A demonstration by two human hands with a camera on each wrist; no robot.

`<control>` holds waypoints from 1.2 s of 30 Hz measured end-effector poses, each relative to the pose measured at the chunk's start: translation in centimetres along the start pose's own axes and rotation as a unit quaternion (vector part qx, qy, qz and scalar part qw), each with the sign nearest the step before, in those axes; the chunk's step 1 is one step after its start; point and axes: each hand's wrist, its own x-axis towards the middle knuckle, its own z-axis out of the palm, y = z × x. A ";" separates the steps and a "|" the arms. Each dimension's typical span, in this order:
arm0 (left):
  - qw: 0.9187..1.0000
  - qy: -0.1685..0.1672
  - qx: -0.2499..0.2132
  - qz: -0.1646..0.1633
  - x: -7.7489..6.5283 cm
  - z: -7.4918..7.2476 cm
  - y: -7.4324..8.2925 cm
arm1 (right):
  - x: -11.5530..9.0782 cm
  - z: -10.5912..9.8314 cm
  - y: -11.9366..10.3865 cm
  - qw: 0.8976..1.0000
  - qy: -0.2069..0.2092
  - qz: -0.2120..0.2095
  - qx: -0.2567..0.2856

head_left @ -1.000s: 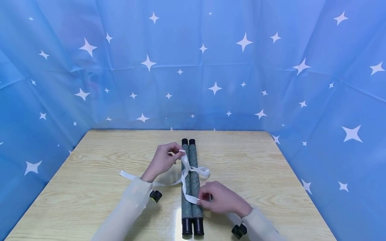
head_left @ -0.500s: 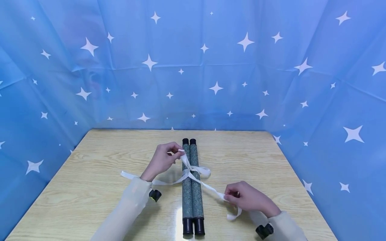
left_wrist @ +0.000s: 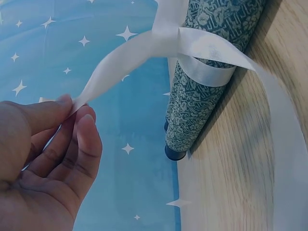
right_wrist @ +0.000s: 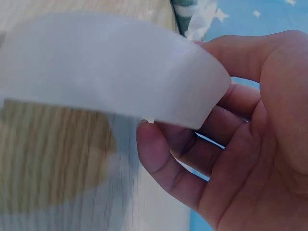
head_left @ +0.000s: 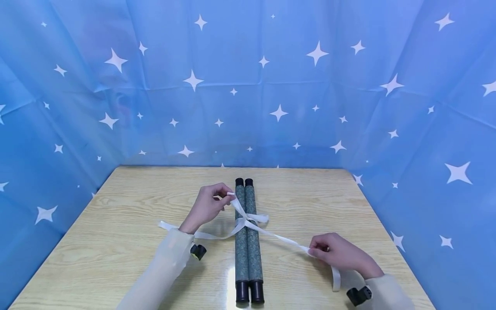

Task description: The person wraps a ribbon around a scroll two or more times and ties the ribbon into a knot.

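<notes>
Two green patterned scroll rolls with black end knobs (head_left: 255, 256) lie side by side, lengthwise at mid-table. A white ribbon (head_left: 277, 237) wraps around their middle and crosses over itself on top. My left hand (head_left: 209, 203) pinches one length of it, just left of the rolls' far part. Out to the right, my right hand (head_left: 342, 253) pinches another length, drawn nearly straight, with its tail hanging below. The left wrist view shows thumb and fingertips on the ribbon (left_wrist: 108, 72). In the right wrist view the ribbon (right_wrist: 106, 62) hides part of the fingers.
A further ribbon tail (head_left: 166, 225) runs left across the wooden table (head_left: 135, 202), passing behind the left wrist. A ribbon loop (head_left: 261, 218) sticks out right of the rolls. A blue star-printed curtain (head_left: 240, 107) surrounds the table's back and sides.
My right hand has moved right, from beside the rolls, pulling its ribbon length from a slack curve to nearly straight. The left hand has kept its place and pinch.
</notes>
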 end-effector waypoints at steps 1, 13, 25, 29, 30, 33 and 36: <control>1.000 0.000 0.000 0.000 0.0 0.0 0.0 | -0.1 -0.2 0.2 1.000 0.003 0.001 -0.001; 1.000 0.008 0.002 -0.010 -0.1 -0.3 -0.4 | -1.7 -1.7 2.2 0.999 0.005 0.035 0.008; 0.999 0.018 -0.003 -0.042 -0.6 -0.7 -1.1 | -3.0 -2.4 3.2 0.999 -0.014 0.042 0.011; 0.997 0.028 -0.003 -0.071 -1.0 -0.9 -1.8 | -3.3 -2.5 3.3 0.999 -0.016 0.042 0.015; 0.996 0.032 -0.002 -0.084 -1.1 -0.8 -2.1 | -3.3 -2.5 3.3 0.999 -0.017 0.043 0.016; 0.991 0.034 0.011 -0.127 -1.5 -0.7 -3.1 | -3.4 -2.6 3.2 0.998 -0.018 0.053 0.018; 0.985 0.024 0.036 -0.170 -1.8 -0.4 -4.1 | -3.2 -2.7 3.1 0.998 -0.015 0.056 0.010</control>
